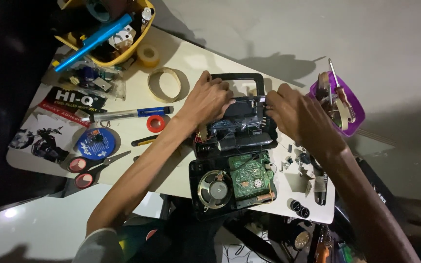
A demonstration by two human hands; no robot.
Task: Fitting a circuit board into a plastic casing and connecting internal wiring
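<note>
A black radio casing with a carry handle lies opened on the pale table. My left hand grips its upper left edge. My right hand pinches the upper right edge by a small silver part. Nearer to me lies the other black half, which carries a round speaker and a green circuit board. Thin wires run between the two halves.
Small screws and parts lie to the right, beside a purple tub of tools. On the left are tape rolls, a red tape roll, a blue-handled tool, red scissors, a disc and a yellow bin.
</note>
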